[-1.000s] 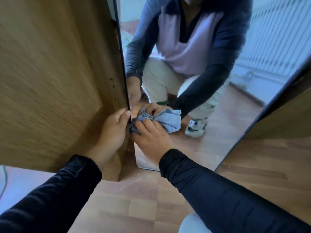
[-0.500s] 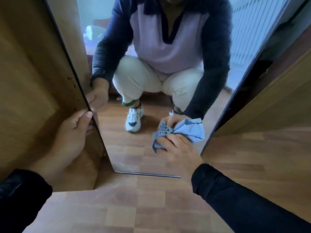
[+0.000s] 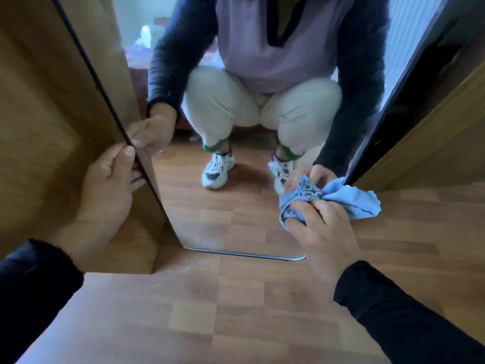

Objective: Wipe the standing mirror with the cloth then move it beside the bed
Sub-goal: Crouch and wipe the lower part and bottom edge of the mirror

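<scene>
The tall black-framed standing mirror [image 3: 236, 206] stood on the wood-pattern laminate floor [image 3: 210, 311], against a brown wooden panel [image 3: 39, 114]. The left hand [image 3: 105, 187] gripped its left frame edge, fingers [image 3: 128, 153] wrapped around it. The right hand [image 3: 322, 232] held a crumpled light-blue cloth [image 3: 341, 198], fingers closed on it, pressed at the mirror's lower right edge.

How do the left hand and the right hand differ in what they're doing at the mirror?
The left hand grips the mirror by its left edge, thumb on the front; the right hand presses a bunched blue cloth against the glass near the lower right edge. The left hand is bare of any tool; the right is closed around the cloth. Both wear dark sleeves and touch the mirror.
</scene>
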Action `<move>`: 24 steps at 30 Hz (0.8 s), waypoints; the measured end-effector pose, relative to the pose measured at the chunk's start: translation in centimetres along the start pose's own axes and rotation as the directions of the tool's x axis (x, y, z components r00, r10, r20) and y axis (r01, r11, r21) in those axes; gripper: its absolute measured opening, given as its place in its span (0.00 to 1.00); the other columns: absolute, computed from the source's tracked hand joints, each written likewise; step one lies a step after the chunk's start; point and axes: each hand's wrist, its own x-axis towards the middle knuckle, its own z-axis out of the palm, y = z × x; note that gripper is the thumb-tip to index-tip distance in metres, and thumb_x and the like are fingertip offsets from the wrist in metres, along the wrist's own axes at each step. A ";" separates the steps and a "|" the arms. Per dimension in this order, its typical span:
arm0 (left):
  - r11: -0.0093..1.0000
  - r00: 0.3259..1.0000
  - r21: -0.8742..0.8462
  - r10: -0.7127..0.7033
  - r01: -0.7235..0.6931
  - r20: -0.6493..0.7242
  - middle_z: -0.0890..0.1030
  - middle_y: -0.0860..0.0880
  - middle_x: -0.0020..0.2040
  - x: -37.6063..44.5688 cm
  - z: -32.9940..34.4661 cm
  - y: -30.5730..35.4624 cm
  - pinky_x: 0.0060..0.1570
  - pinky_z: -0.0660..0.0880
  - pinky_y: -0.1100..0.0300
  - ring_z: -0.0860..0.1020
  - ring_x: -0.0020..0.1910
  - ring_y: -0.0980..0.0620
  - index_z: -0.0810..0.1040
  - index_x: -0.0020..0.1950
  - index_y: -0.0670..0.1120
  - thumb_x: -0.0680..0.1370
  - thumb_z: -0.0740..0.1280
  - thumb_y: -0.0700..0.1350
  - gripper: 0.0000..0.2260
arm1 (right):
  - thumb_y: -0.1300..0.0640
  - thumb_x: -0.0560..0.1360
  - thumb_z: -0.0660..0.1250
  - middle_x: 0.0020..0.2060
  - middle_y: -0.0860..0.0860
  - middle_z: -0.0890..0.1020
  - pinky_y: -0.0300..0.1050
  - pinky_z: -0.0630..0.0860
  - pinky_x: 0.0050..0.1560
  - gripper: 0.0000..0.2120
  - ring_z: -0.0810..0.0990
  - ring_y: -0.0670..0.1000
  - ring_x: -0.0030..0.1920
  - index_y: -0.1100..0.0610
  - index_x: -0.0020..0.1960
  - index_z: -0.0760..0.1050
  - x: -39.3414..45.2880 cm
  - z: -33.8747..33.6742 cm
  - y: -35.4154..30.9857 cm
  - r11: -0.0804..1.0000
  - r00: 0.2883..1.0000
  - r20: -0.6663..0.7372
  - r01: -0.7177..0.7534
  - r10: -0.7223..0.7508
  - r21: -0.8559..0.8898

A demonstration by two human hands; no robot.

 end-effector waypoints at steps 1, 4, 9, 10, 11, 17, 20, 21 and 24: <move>1.000 1.000 0.011 0.004 -0.004 0.021 0.81 0.56 0.57 0.0 -0.3 0.0 0.56 0.77 0.57 0.81 0.55 0.54 0.74 0.64 0.58 0.85 0.57 0.50 0.11 | 0.70 0.77 0.60 0.54 0.54 0.82 0.55 0.73 0.50 0.14 0.73 0.58 0.50 0.55 0.46 0.80 0.1 0.1 -0.5 0.999 0.999 -0.018 -0.039 0.039 0.011; 0.999 0.998 0.032 -0.003 0.001 0.058 0.81 0.56 0.58 0.1 -0.8 -0.3 0.55 0.77 0.58 0.80 0.56 0.54 0.74 0.65 0.58 0.85 0.57 0.49 0.12 | 0.70 0.79 0.60 0.54 0.56 0.82 0.56 0.77 0.48 0.13 0.73 0.58 0.49 0.56 0.49 0.80 1.1 1.2 -3.0 0.993 0.992 -0.061 -0.106 0.109 0.061; 0.999 0.994 0.026 -0.046 0.043 0.100 0.76 0.51 0.66 -0.7 -0.8 -0.6 0.58 0.77 0.57 0.77 0.60 0.51 0.71 0.72 0.54 0.86 0.56 0.47 0.16 | 0.68 0.77 0.62 0.62 0.58 0.78 0.56 0.78 0.55 0.15 0.78 0.59 0.51 0.54 0.60 0.76 2.3 3.4 -6.6 0.989 0.999 0.029 0.041 -0.046 0.142; 0.998 0.993 0.022 -0.054 0.052 0.103 0.76 0.50 0.67 -0.9 -1.0 -0.7 0.58 0.76 0.57 0.77 0.60 0.51 0.70 0.73 0.54 0.86 0.56 0.46 0.16 | 0.67 0.77 0.61 0.63 0.58 0.77 0.55 0.78 0.55 0.17 0.78 0.59 0.52 0.53 0.62 0.75 2.4 3.5 -6.8 0.987 0.997 0.032 0.064 -0.070 0.147; 0.998 0.992 0.026 -0.064 0.061 0.112 0.76 0.50 0.67 -1.0 -1.2 -0.9 0.58 0.76 0.57 0.77 0.61 0.50 0.70 0.74 0.52 0.86 0.56 0.46 0.16 | 0.68 0.77 0.59 0.63 0.58 0.77 0.55 0.78 0.55 0.19 0.78 0.59 0.52 0.53 0.64 0.74 2.5 3.6 -6.8 0.987 0.997 0.024 0.075 -0.079 0.144; 0.993 0.978 0.080 -0.105 0.092 0.180 0.77 0.47 0.67 -1.2 -1.9 -2.5 0.58 0.75 0.58 0.78 0.63 0.47 0.68 0.75 0.48 0.86 0.56 0.46 0.18 | 0.70 0.77 0.60 0.49 0.55 0.80 0.53 0.75 0.44 0.16 0.73 0.57 0.45 0.54 0.54 0.79 0.7 2.6 -4.3 0.999 0.998 -0.047 0.041 -0.039 0.032; 0.992 0.982 0.043 -0.125 0.121 0.142 0.77 0.47 0.64 -1.3 -1.5 -3.1 0.57 0.75 0.57 0.79 0.59 0.46 0.68 0.75 0.47 0.85 0.57 0.45 0.17 | 0.71 0.79 0.54 0.50 0.56 0.81 0.54 0.76 0.44 0.17 0.77 0.58 0.45 0.55 0.50 0.77 -0.7 2.5 -3.3 0.999 0.999 0.012 0.029 -0.029 0.034; 0.991 0.983 0.020 -0.135 0.133 0.126 0.77 0.47 0.62 -1.2 -1.4 -3.2 0.56 0.75 0.57 0.80 0.57 0.46 0.69 0.74 0.47 0.85 0.57 0.44 0.17 | 0.71 0.79 0.51 0.50 0.56 0.81 0.54 0.77 0.44 0.18 0.78 0.58 0.45 0.56 0.50 0.77 -1.0 2.6 -3.2 0.999 0.998 0.040 0.039 -0.041 0.035; 0.992 0.987 -0.012 -0.124 0.126 0.101 0.79 0.50 0.56 -1.1 -1.0 -3.6 0.53 0.77 0.60 0.81 0.50 0.52 0.72 0.68 0.53 0.85 0.58 0.45 0.13 | 0.71 0.81 0.46 0.50 0.56 0.81 0.52 0.80 0.48 0.23 0.78 0.57 0.45 0.56 0.50 0.78 -1.2 3.0 -3.7 0.998 0.995 0.089 0.049 -0.051 0.029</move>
